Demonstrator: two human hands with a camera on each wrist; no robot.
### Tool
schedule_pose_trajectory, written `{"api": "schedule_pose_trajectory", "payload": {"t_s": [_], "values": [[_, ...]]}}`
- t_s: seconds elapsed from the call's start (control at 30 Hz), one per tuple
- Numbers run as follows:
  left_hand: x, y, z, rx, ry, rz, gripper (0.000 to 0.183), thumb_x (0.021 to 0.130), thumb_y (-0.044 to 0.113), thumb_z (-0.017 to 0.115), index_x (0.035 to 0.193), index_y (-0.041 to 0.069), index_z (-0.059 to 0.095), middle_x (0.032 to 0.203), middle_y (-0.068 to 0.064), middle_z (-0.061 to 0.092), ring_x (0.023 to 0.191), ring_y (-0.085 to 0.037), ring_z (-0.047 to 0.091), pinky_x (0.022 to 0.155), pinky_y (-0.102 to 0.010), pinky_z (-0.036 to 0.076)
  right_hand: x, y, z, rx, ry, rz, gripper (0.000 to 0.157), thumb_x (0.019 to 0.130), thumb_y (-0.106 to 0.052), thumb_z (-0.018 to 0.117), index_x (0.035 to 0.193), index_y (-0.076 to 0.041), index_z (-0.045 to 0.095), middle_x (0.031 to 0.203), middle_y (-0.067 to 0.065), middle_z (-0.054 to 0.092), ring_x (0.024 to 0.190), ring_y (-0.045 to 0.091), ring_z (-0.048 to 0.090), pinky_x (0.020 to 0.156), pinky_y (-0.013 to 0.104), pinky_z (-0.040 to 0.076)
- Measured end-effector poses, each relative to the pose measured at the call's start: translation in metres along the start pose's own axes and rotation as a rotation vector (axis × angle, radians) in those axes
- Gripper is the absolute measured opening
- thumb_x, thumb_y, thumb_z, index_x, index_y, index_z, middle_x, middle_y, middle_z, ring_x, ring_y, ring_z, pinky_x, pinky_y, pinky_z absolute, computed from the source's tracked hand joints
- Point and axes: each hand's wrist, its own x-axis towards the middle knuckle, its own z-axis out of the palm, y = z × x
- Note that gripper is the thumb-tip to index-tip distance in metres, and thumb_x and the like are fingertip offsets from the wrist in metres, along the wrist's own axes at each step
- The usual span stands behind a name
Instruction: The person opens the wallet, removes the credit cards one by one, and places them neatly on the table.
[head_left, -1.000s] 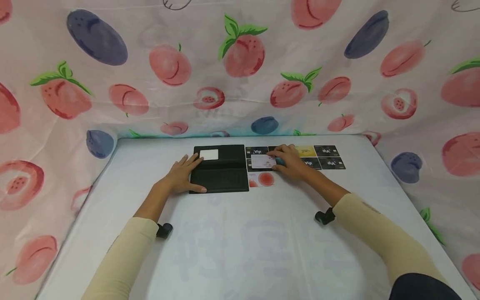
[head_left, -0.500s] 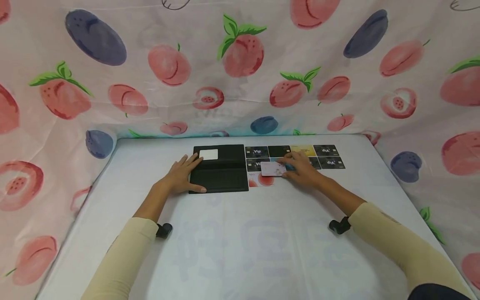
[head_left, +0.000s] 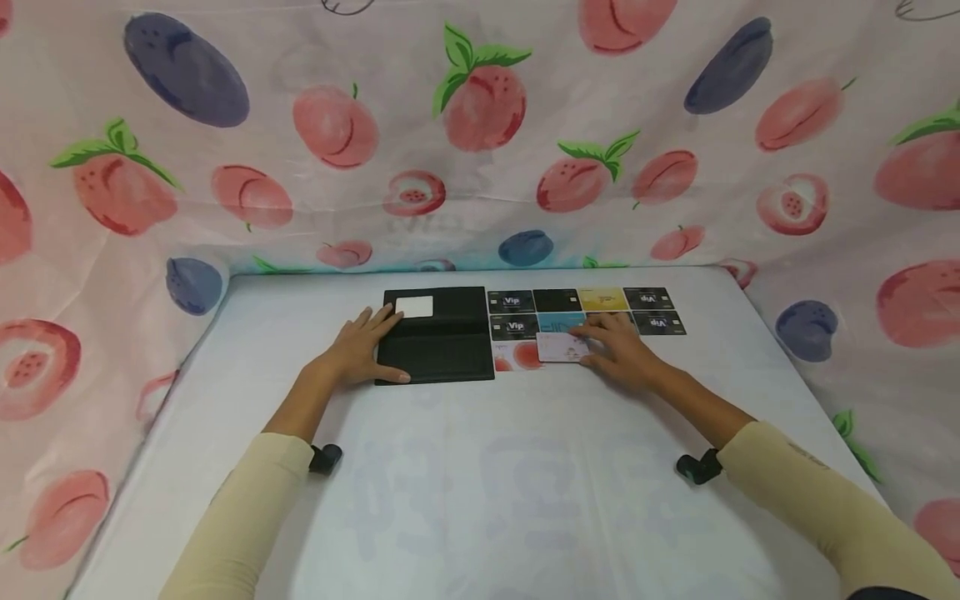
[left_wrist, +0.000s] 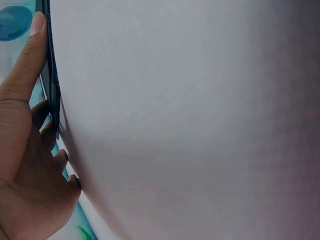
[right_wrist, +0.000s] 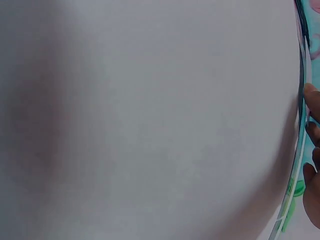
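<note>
A black wallet [head_left: 453,358] lies unfolded flat on the table, a white rectangle on its upper flap. Across its left edge rests my left hand [head_left: 355,350], fingers spread. The left wrist view shows that thumb and the fingers at the dark wallet's edge [left_wrist: 53,82]. My right hand [head_left: 624,354] pinches a pale pinkish-white card [head_left: 558,347] by its right end. That card is just below a blue card [head_left: 559,321] and beside a card with red fruit [head_left: 517,357]. In the right wrist view only the fingertips and part of the right hand [right_wrist: 312,170] show, at the right edge.
Rows of cards lie right of the wallet: black Vip cards [head_left: 512,302], a plain black one [head_left: 556,301], a yellow one [head_left: 602,299] and others farther right [head_left: 659,323]. A fruit-print cloth [head_left: 480,208] hangs behind the white table [head_left: 465,492].
My right hand has brought the pale card right and toward me, from over the black cards to beside the fruit card. The blue card has come into view. My left hand stays on the wallet.
</note>
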Motion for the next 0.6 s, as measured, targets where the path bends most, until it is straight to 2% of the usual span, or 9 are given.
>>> {"api": "schedule_pose_trajectory", "payload": {"t_s": [0.3,0.6], "values": [[0.000,-0.001,0.001,0.003,-0.002,0.000,0.117,0.083,0.052,0.088,0.168,0.008,0.021,0.175,-0.018,0.007,0.158,-0.048,-0.001,0.124,-0.065,0.000,-0.010,0.004,-0.004,0.001,-0.006,-0.002,0.048,0.093,-0.014,0.082,0.139,-0.008,0.069,0.134,0.019,0.058,0.112,0.036,0.040,0.092,0.054,0.032],[-0.002,0.002,-0.001,-0.010,-0.006,-0.003,0.116,0.084,0.050,0.088,0.168,0.007,0.021,0.175,-0.018,0.007,0.158,-0.048,-0.001,0.125,-0.065,-0.001,-0.016,0.005,-0.006,-0.014,-0.025,0.040,0.048,0.093,-0.017,0.083,0.138,-0.010,0.070,0.130,0.015,0.058,0.112,0.034,0.038,0.088,0.049,0.033]]}}
